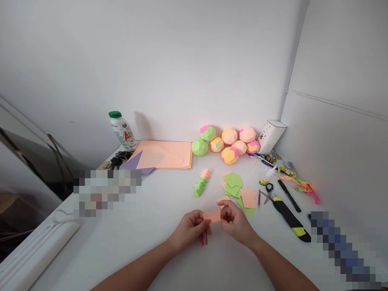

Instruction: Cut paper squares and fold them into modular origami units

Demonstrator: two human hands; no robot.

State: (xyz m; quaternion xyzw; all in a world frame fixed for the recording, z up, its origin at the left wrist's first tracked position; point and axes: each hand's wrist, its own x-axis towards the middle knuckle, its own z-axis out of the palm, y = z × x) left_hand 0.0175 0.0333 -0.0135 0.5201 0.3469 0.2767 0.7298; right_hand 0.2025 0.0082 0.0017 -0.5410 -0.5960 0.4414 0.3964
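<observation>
Hands: our left hand (189, 228) and right hand (235, 221) each pinch one end of the paper slip (212, 216), fingers closed.
Place: it's just above the surface (145, 226), mid near edge.
Risk: we reckon an uneven pull could tear it.

Paper balls (226, 141), scissors (268, 193), bottle (121, 131), sheets (163, 154)

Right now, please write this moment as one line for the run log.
left hand: holds peach paper piece | right hand: holds same piece | nearby: cut paper pile, scissors
</observation>
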